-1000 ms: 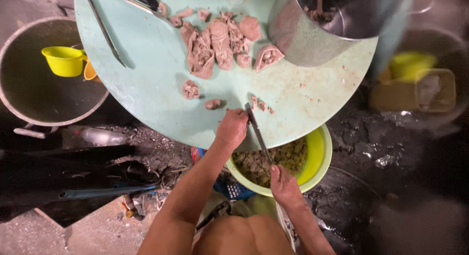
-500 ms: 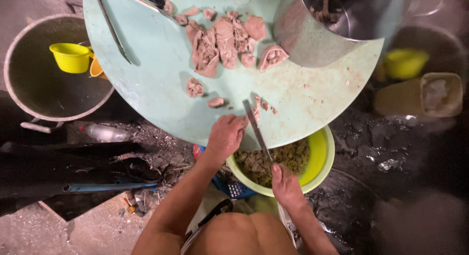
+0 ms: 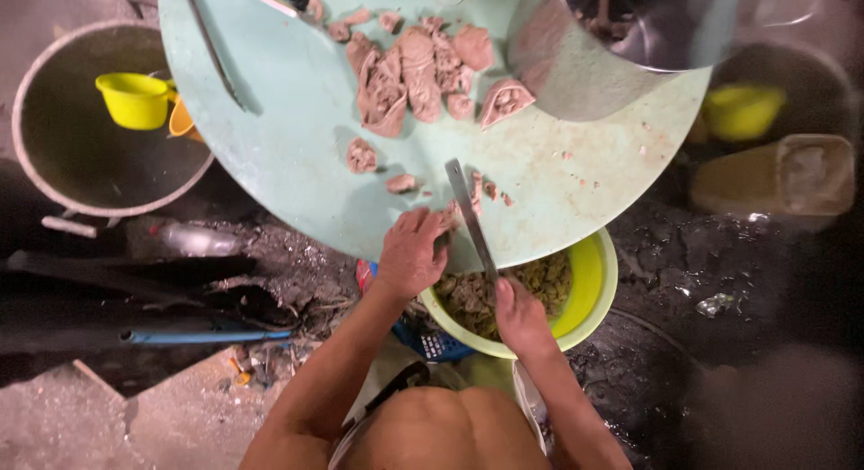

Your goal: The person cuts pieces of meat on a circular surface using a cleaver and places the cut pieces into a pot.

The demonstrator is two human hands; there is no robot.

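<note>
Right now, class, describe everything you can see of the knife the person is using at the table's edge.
The knife has a long, narrow, flat blade that looks like grey metal. The right hand covers its handle over the yellow-green bowl. The blade slants up and left across the near edge of the pale green round table, beside small meat pieces and the left hand.

Bare arms and torso, bottom centre of the frame.
The person wears no shirt or sleeves; left hand (image 3: pixel 409 254) and right hand (image 3: pixel 520 315) are ungloved. A dark strap crosses the waist at lower centre.
</note>
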